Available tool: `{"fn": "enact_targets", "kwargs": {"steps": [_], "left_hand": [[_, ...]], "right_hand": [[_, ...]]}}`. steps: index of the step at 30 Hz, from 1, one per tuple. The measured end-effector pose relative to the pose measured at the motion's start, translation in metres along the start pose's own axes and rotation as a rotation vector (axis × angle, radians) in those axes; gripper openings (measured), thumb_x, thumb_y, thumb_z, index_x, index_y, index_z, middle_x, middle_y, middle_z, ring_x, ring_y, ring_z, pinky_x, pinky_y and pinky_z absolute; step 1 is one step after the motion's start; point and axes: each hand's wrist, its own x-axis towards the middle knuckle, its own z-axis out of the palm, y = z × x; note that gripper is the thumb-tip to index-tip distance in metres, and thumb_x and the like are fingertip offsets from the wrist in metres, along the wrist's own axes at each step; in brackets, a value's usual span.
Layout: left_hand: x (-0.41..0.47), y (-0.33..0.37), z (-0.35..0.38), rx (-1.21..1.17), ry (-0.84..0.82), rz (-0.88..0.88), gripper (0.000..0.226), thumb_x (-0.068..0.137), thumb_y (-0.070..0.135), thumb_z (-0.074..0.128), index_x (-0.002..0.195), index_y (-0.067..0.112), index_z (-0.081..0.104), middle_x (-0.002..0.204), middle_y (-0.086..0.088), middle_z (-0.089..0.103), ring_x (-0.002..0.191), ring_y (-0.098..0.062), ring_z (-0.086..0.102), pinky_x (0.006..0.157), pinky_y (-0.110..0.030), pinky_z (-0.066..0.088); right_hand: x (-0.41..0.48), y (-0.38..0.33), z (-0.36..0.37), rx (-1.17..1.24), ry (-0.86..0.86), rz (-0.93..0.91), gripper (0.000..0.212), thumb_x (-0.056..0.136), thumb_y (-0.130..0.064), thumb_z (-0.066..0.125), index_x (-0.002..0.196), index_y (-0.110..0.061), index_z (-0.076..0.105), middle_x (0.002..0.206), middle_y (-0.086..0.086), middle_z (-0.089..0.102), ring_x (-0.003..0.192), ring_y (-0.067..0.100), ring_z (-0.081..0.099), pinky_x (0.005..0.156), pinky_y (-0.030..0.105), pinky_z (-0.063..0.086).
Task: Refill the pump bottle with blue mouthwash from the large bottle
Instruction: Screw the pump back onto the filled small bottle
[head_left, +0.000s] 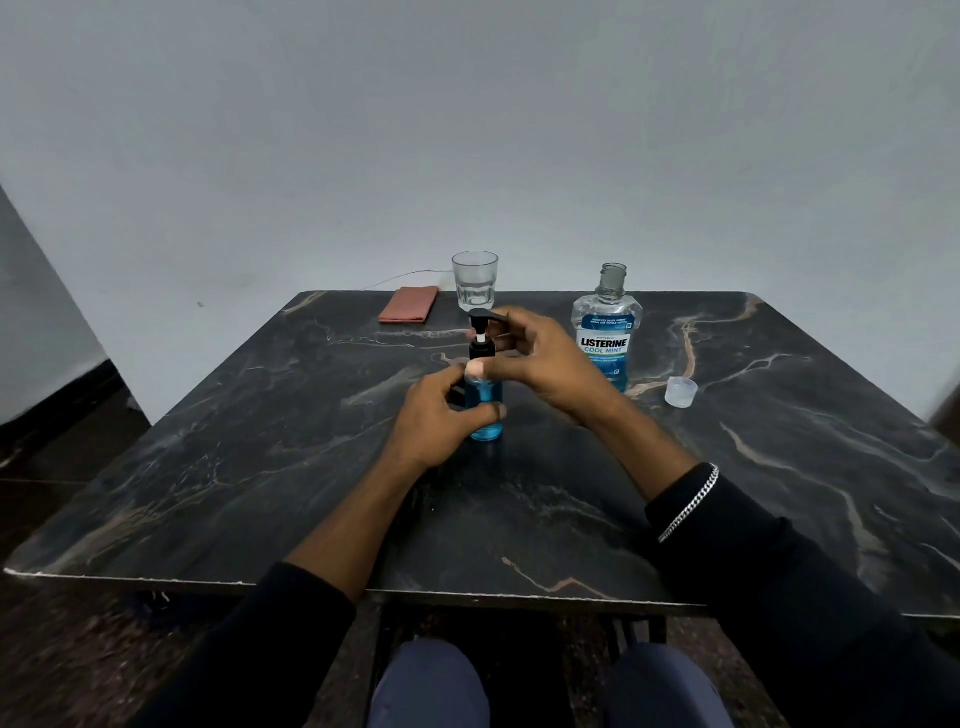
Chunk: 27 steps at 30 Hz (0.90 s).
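Hands meet at the pump bottle (485, 410), which stands upright near the middle of the dark marble worktop (779, 467). The left hand (441, 415) is wrapped around the clear body, fingers curled behind and thumb across the front, pinning it to the surface so it cannot turn or tip. The right hand (540, 364) comes in from the side with its thumb and fingers closed around the black collar just under the pump head (483, 317), a grip that suits twisting the collar. Whether the top is being tightened or loosened cannot be told from this single view.

Blue liquid fills the visible part of the body, so the refill looks largely done and, as a judgement, the pump is probably being screwed back on.

Behind and to the right stands the large bottle (607, 338) of mouthwash, upright and uncapped, about half full of blue liquid. Its translucent cap (681, 391) lies on the worktop just to its right, well clear of both hands. Recapping that bottle looks like 1 step left.

At the far edge sit an empty drinking glass (475, 280) and a folded reddish cloth (409, 304), the cloth likely kept handy for spills.
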Motion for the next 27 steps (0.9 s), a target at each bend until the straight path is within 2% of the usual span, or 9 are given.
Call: {"fn": "enact_targets", "kwargs": {"steps": [4,7,10,14,17,20,23,25,27], "left_hand": [[-0.001,-0.002,-0.001,-0.01,-0.003,-0.012,0.038,0.084,0.029,0.083,0.119,0.021,0.071,0.108,0.008,0.075,0.099,-0.007,0.069,0.08,-0.022,0.051],[-0.001,-0.002,0.0,-0.004,-0.01,-0.011,0.043,0.084,0.029,0.083,0.123,0.02,0.07,0.111,0.007,0.074,0.101,-0.006,0.068,0.081,-0.021,0.05],[-0.001,-0.003,0.0,0.015,0.007,-0.007,0.046,0.083,0.031,0.084,0.126,0.021,0.07,0.11,0.009,0.072,0.099,-0.004,0.067,0.078,-0.018,0.048],[0.0,-0.003,0.0,-0.004,-0.005,-0.009,0.04,0.083,0.029,0.084,0.12,0.02,0.071,0.108,0.008,0.075,0.1,-0.006,0.069,0.084,-0.027,0.054],[-0.001,-0.004,-0.001,-0.009,-0.005,0.005,0.036,0.083,0.029,0.084,0.116,0.022,0.072,0.106,0.008,0.076,0.098,-0.006,0.07,0.085,-0.028,0.055],[-0.001,-0.004,-0.001,-0.002,-0.014,0.013,0.036,0.082,0.032,0.084,0.116,0.027,0.071,0.104,0.013,0.075,0.097,-0.001,0.069,0.079,-0.018,0.051],[-0.001,-0.002,-0.001,0.019,-0.01,0.01,0.038,0.081,0.034,0.084,0.117,0.032,0.07,0.102,0.018,0.072,0.095,0.01,0.065,0.072,-0.007,0.046],[-0.001,-0.003,0.0,0.016,-0.008,0.0,0.038,0.081,0.032,0.084,0.117,0.031,0.07,0.102,0.017,0.072,0.094,0.007,0.065,0.074,-0.01,0.045],[0.0,-0.003,-0.001,-0.01,-0.016,-0.008,0.036,0.081,0.032,0.084,0.114,0.03,0.07,0.104,0.013,0.073,0.095,0.0,0.068,0.076,-0.017,0.048]], "right_hand": [[-0.001,0.003,-0.008,0.171,-0.053,-0.011,0.04,0.084,0.006,0.073,0.123,0.002,0.066,0.119,0.013,0.073,0.114,0.028,0.069,0.101,0.048,0.054],[0.001,0.002,-0.003,0.081,0.044,0.004,0.038,0.076,-0.004,0.084,0.112,-0.004,0.07,0.105,0.008,0.074,0.097,0.02,0.069,0.095,0.045,0.058],[0.0,0.002,0.005,-0.041,0.055,-0.02,0.038,0.074,-0.022,0.089,0.104,-0.014,0.066,0.093,0.001,0.066,0.083,0.01,0.062,0.081,0.029,0.058],[-0.001,-0.001,0.002,0.07,-0.005,-0.026,0.045,0.084,-0.008,0.077,0.126,-0.005,0.062,0.123,0.014,0.068,0.117,0.029,0.064,0.103,0.047,0.052],[-0.004,-0.001,-0.002,0.175,-0.042,-0.02,0.043,0.085,0.01,0.068,0.128,0.005,0.062,0.123,0.018,0.07,0.117,0.032,0.067,0.102,0.049,0.053],[-0.004,-0.002,0.001,0.066,0.031,-0.005,0.04,0.079,-0.002,0.082,0.116,0.0,0.068,0.111,0.016,0.074,0.105,0.032,0.07,0.097,0.048,0.056],[-0.002,-0.001,0.009,-0.085,0.062,-0.012,0.042,0.075,-0.025,0.088,0.106,-0.009,0.064,0.094,0.008,0.068,0.085,0.017,0.063,0.084,0.034,0.057],[-0.003,-0.001,0.01,-0.104,0.039,-0.014,0.043,0.078,-0.03,0.086,0.111,-0.013,0.063,0.1,0.008,0.068,0.091,0.015,0.066,0.086,0.03,0.056],[-0.004,-0.002,0.006,0.0,0.001,-0.018,0.04,0.086,-0.016,0.078,0.122,-0.009,0.063,0.116,0.012,0.069,0.11,0.023,0.067,0.098,0.036,0.055]]}}
